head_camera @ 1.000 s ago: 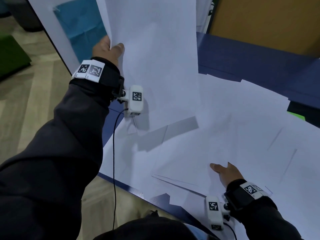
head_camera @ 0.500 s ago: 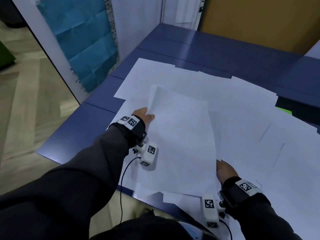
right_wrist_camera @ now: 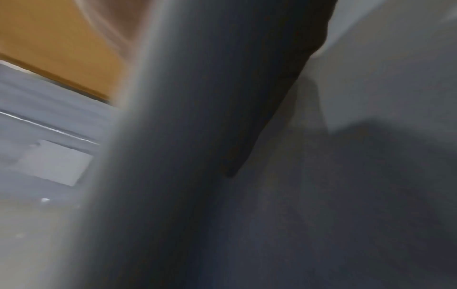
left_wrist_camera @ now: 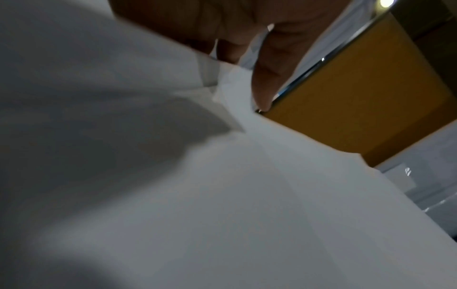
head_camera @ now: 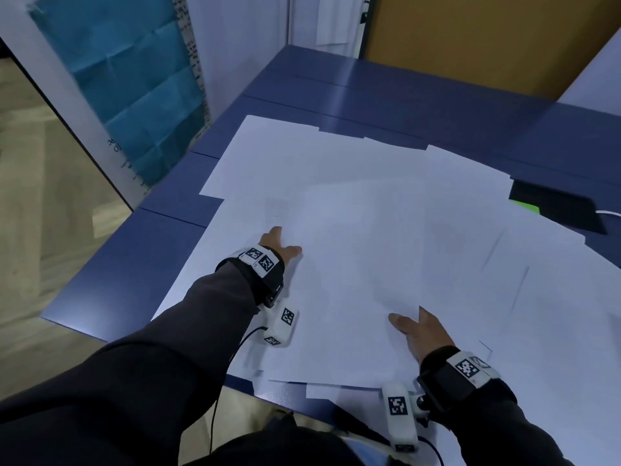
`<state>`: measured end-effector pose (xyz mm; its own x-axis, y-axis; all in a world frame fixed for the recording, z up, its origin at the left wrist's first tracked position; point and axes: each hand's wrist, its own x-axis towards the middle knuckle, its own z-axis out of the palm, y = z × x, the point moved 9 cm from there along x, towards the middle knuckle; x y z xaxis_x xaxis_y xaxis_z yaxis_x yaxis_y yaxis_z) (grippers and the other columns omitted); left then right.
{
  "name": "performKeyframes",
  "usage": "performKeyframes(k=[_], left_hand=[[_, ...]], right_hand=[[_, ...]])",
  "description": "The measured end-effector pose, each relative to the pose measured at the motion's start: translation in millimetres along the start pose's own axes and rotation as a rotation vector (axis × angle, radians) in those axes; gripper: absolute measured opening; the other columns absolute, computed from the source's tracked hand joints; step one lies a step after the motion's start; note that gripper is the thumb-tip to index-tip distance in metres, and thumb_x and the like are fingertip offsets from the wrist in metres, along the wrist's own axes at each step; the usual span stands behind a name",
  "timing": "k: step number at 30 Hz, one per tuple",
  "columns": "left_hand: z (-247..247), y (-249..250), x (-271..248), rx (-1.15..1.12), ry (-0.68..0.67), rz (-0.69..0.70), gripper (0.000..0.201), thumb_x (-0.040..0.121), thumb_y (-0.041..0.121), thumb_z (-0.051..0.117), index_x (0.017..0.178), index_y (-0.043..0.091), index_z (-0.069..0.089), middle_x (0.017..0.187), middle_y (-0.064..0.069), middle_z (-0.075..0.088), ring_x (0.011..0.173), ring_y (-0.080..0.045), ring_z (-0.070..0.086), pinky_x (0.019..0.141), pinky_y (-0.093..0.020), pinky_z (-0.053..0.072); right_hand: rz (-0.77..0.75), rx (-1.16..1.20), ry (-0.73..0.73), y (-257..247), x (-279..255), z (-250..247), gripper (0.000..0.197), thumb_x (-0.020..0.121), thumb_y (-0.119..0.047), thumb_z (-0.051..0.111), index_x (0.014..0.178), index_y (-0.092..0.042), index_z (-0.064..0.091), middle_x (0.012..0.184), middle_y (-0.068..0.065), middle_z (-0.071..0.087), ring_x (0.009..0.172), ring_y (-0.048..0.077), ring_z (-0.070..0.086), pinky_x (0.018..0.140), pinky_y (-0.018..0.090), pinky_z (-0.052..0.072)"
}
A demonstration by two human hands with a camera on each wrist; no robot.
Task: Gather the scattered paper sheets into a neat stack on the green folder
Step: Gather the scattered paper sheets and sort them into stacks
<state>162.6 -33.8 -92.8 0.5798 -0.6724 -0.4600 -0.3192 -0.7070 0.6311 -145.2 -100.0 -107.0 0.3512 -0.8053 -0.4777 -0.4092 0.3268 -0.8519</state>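
Blue table with white paper sheets spread in an overlapping, uneven layer from its near edge across most of the middle and right. One sheet, the top sheet, lies over the others near the centre of the near half, long side running away from the person.

Left hand: at the left edge of the top sheet, thumb on the paper, fingers reaching forward. In the left wrist view the fingers point down, with their tips at the paper and a raised paper edge in front of them; whether they pinch that edge or merely press it probably cannot be settled from here.

Right hand: at the near right corner of the top sheet, palm down, thumb spread to the left. The fingers are covered by the sheet, so their posture cannot be told. The right wrist view is blurred and largely filled by a dark band.

Green folder: only a small bright-green corner shows at the right edge of the table, beneath the sheets and just beside a black flat object with a white cable.

Background: a teal cloth panel at the left beyond the table and an ochre board at the far side.
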Motion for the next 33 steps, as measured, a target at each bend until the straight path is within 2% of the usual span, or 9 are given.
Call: performKeyframes(k=[3, 5, 8, 10, 15, 20, 24, 31, 33], left_hand=[[-6.0, 0.6, -4.8, -0.302, -0.008, 0.003, 0.074, 0.069, 0.041, 0.063, 0.131, 0.008, 0.041, 0.116, -0.005, 0.052, 0.104, -0.024, 0.051, 0.09, -0.031, 0.04], [-12.1, 12.2, -9.8, -0.615, -0.016, 0.054, 0.062, 0.064, 0.025, 0.067, 0.122, 0.008, 0.051, 0.111, -0.005, 0.059, 0.107, -0.023, 0.053, 0.098, -0.032, 0.04], [-33.2, 44.4, -21.6, -0.843, 0.001, 0.256, 0.034, 0.073, -0.003, 0.061, 0.1, 0.016, 0.058, 0.098, -0.002, 0.062, 0.106, -0.024, 0.053, 0.102, -0.039, 0.04], [-50.7, 69.6, -35.9, -0.904, 0.011, 0.382, 0.037, 0.081, -0.013, 0.053, 0.106, 0.015, 0.056, 0.101, -0.002, 0.063, 0.102, -0.024, 0.057, 0.098, -0.038, 0.044], [-81.5, 112.8, -71.2, -1.105, 0.018, 0.586, 0.041, 0.069, -0.005, 0.053, 0.102, 0.019, 0.056, 0.088, 0.007, 0.07, 0.083, -0.009, 0.067, 0.076, -0.024, 0.054], [-55.0, 119.1, -82.4, -0.976, -0.011, 0.538, 0.033, 0.063, 0.0, 0.06, 0.092, 0.016, 0.058, 0.071, 0.01, 0.072, 0.07, -0.005, 0.067, 0.071, -0.021, 0.055], [-44.8, 122.8, -89.6, -0.979, 0.054, 0.492, 0.031, 0.073, -0.02, 0.056, 0.076, 0.011, 0.058, 0.055, 0.013, 0.067, 0.057, -0.001, 0.064, 0.068, -0.016, 0.053], [-33.7, 122.4, -81.1, -1.111, -0.001, 0.347, 0.053, 0.07, -0.022, 0.038, 0.116, 0.0, 0.055, 0.073, -0.003, 0.06, 0.073, -0.02, 0.051, 0.078, -0.031, 0.043], [-35.3, 122.1, -81.6, -1.132, 0.043, 0.345, 0.054, 0.075, -0.026, 0.031, 0.104, 0.008, 0.06, 0.069, 0.002, 0.061, 0.072, -0.018, 0.054, 0.079, -0.029, 0.045]], right_hand=[[-0.097, 0.091, -0.006, -13.9, -8.8, -3.7, 0.021, 0.089, -0.001, 0.057, 0.093, -0.021, 0.063, 0.08, -0.015, 0.072, 0.078, 0.0, 0.066, 0.068, 0.008, 0.049], [-0.16, 0.138, 0.012, -24.1, -12.7, -7.9, 0.024, 0.089, 0.001, 0.055, 0.094, -0.022, 0.064, 0.081, -0.017, 0.073, 0.08, 0.001, 0.066, 0.073, 0.008, 0.05], [-0.251, 0.233, 0.043, -45.8, -17.3, -16.0, 0.023, 0.088, 0.001, 0.056, 0.092, -0.019, 0.067, 0.084, -0.014, 0.074, 0.082, 0.002, 0.068, 0.071, 0.009, 0.05], [-0.303, 0.315, 0.05, -66.0, -23.6, -20.6, 0.014, 0.079, -0.007, 0.066, 0.083, -0.019, 0.072, 0.079, -0.014, 0.073, 0.078, 0.0, 0.068, 0.068, 0.009, 0.05], [-0.437, 0.257, 0.171, -108.7, -37.8, -40.1, 0.014, 0.081, -0.003, 0.066, 0.077, -0.016, 0.066, 0.062, -0.017, 0.069, 0.06, 0.001, 0.065, 0.056, 0.01, 0.048], [-0.526, 0.261, 0.234, -130.9, -51.2, -43.3, 0.019, 0.076, 0.003, 0.071, 0.076, -0.014, 0.063, 0.059, -0.02, 0.067, 0.057, -0.005, 0.063, 0.057, 0.007, 0.046], [-0.578, 0.315, 0.265, -146.1, -61.2, -42.6, 0.031, 0.076, 0.008, 0.068, 0.069, -0.02, 0.059, 0.055, -0.023, 0.064, 0.055, -0.009, 0.061, 0.056, 0.004, 0.044], [-0.52, 0.292, 0.319, -139.4, -48.9, -47.5, 0.029, 0.074, 0.005, 0.071, 0.071, -0.02, 0.058, 0.06, -0.014, 0.064, 0.056, -0.005, 0.061, 0.063, 0.012, 0.047], [-0.519, 0.312, 0.348, -140.5, -46.3, -49.7, 0.029, 0.073, 0.005, 0.072, 0.072, -0.021, 0.059, 0.061, -0.017, 0.066, 0.059, -0.003, 0.062, 0.066, 0.013, 0.049]])
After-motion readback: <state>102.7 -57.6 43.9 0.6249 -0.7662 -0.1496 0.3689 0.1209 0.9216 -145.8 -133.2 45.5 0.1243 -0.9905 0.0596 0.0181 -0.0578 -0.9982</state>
